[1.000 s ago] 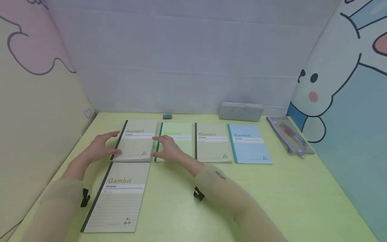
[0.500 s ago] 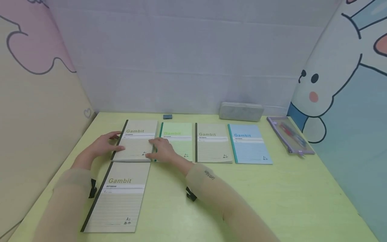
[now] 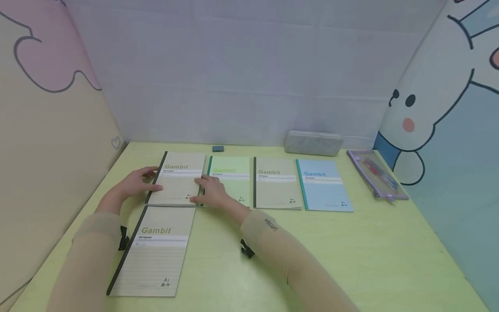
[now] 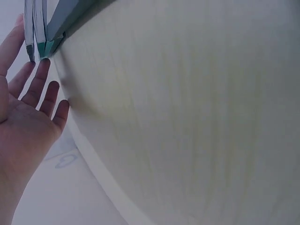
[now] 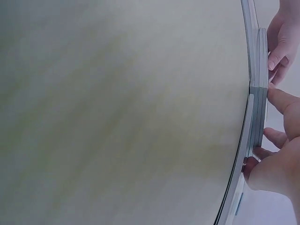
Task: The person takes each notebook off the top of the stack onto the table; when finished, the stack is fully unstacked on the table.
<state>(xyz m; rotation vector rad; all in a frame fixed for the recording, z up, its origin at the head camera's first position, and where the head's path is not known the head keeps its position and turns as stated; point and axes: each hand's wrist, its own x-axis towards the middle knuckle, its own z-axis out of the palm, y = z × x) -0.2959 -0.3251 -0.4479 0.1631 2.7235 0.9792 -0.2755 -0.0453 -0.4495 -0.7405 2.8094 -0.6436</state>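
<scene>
A stack of notebooks [image 3: 179, 188] lies flat at the left of the back row, a beige Gambit notebook on top. My left hand [image 3: 134, 184] is at its spine side, with the thumb over the cover. In the left wrist view its fingers stay spread, fingertips right at the dark and green spines [image 4: 42, 49]. My right hand [image 3: 214, 193] touches the opposite edge, fingertips on the cover's border. The right wrist view shows the layered page edges [image 5: 258, 112] between both hands. Part of the green notebook [image 3: 237, 167] is hidden behind my right hand.
Below the stack lies another beige notebook [image 3: 153, 260]. To the right are a beige notebook [image 3: 277, 190] and a blue notebook [image 3: 323, 193]. A small dark block [image 3: 218, 148], a grey case [image 3: 313, 143] and a purple-edged zip pouch [image 3: 376, 175] with pens sit farther back.
Both hands have closed in on the left stack from its two sides and now touch it. The stack's front edge looks more even. The view has shifted slightly.
</scene>
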